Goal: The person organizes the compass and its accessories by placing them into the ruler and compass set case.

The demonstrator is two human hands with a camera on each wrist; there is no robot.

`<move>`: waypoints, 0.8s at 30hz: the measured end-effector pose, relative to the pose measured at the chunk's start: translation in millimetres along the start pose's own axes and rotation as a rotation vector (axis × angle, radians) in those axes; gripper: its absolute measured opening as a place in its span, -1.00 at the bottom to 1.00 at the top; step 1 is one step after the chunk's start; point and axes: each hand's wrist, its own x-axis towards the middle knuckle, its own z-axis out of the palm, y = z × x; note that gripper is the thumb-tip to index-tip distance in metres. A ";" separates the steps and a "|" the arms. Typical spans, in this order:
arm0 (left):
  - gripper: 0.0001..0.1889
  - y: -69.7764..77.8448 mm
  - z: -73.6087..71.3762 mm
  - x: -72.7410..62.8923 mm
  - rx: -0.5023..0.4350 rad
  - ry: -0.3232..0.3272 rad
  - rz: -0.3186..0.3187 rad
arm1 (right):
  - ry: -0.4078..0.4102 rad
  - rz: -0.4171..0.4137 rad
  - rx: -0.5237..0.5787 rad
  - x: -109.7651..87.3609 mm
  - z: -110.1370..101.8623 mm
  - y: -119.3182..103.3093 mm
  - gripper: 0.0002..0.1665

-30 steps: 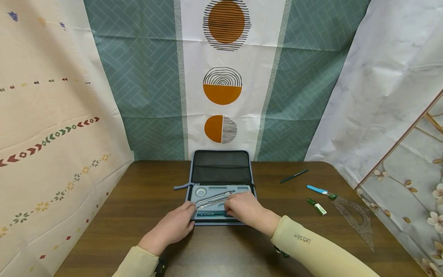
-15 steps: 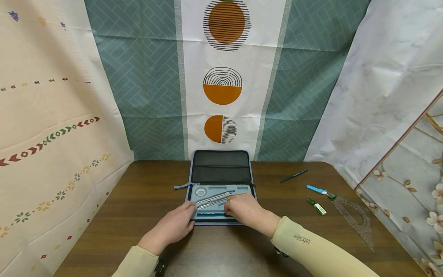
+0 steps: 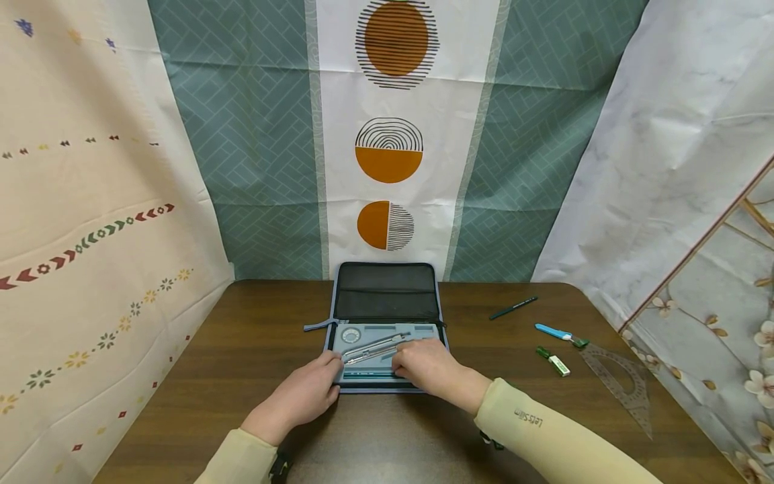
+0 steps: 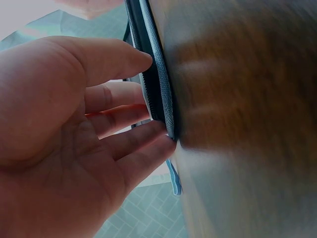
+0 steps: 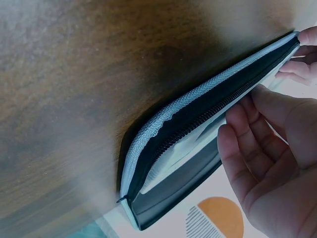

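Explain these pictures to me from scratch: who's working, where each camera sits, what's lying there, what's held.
No machine here: just a person wearing cameras. The wide picture is from the head, the two close ones from each wrist. On the brown table an open zip case holds a tray with silvery drawing instruments and a teal pencil. To its right lie a dark pencil, a blue-handled tool, what looks like an eraser, and a clear set square. The left hand grips the case's near left corner. The right hand is over the tray's right part; whether it pinches anything is hidden.
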 end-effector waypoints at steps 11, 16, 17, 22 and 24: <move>-0.59 1.4 -1.4 0.7 -0.010 -0.011 -0.016 | 0.021 -0.021 0.011 -1.9 1.2 1.9 -0.83; -0.59 1.6 -1.6 0.4 -0.012 -0.014 -0.021 | 0.028 -0.034 0.026 -2.4 1.2 2.9 -0.83; -0.59 1.7 -1.6 0.3 -0.012 -0.013 -0.022 | 0.032 -0.037 0.025 -2.5 0.6 3.0 -0.83; -0.60 2.1 -2.0 0.5 -0.015 -0.014 -0.028 | 0.065 -0.052 0.027 -5.3 -2.8 5.8 -0.85; -0.60 2.3 -2.4 0.3 -0.017 -0.018 -0.033 | 0.072 -0.046 0.043 -6.9 -3.8 8.0 -0.90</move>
